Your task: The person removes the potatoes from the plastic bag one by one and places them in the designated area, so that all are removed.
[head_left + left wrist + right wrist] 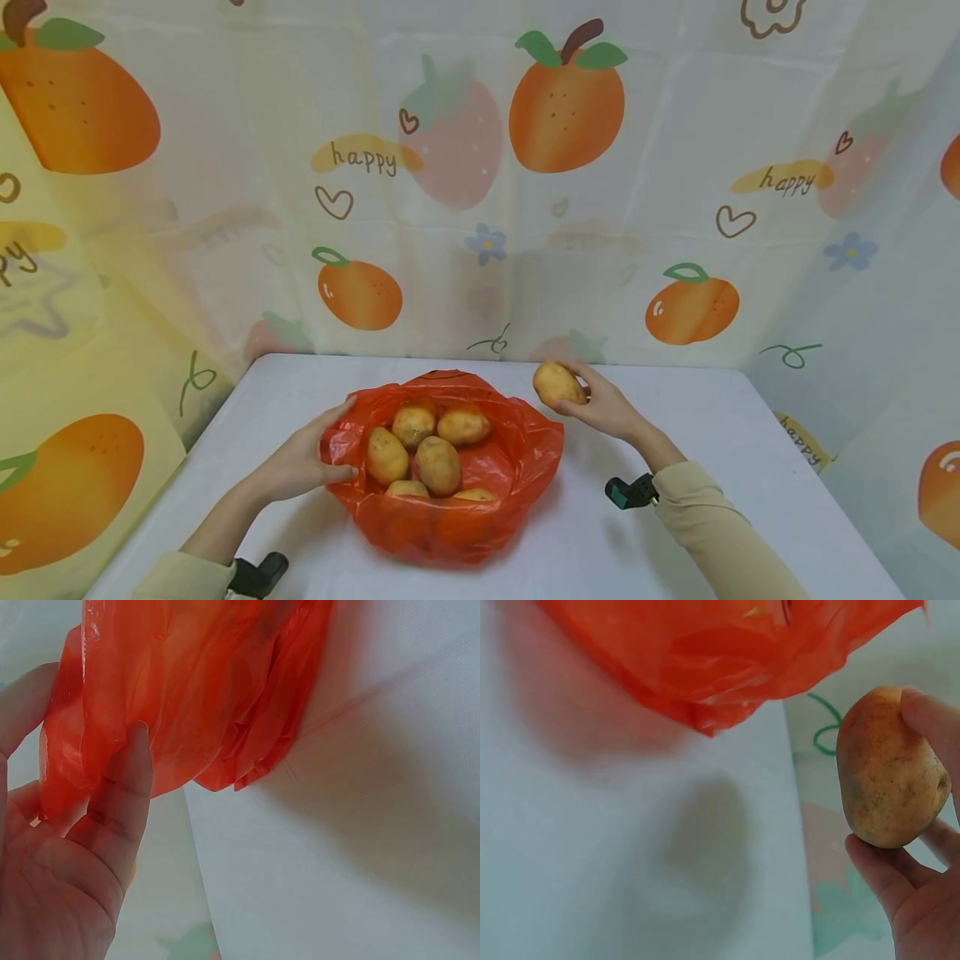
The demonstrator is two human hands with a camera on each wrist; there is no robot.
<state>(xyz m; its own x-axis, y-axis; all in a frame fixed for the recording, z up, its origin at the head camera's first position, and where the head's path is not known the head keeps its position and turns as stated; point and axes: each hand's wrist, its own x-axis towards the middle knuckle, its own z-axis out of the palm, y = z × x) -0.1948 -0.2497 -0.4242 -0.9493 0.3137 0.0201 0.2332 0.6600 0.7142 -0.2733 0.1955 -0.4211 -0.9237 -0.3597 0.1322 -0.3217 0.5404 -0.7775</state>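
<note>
On the white table (675, 396), a red plastic bag (450, 533) is standing with its mouth open upward, several loose potatoes (438, 465) lying inside. Six are showing: two at the back, one at the left, one in the middle, two mostly hiding behind the front rim. Left hand (303, 458) is pinching the bag's left side, thumb on one face of the plastic, fingers on the other. Right hand (603, 406) is grasping a single yellow-brown potato (557, 384) between thumb and fingertips, holding it up off the table, just beyond the bag's right rim and not touching it. Right wrist view is showing the same gap, plus a soft shadow falling on the table. Both arms are wearing beige sleeves (727, 533), a black device (630, 492) sitting at each wrist. Behind, a pale cloth (442, 292) is hanging, carrying printed oranges, strawberries, hearts and "happy" lettering.
</note>
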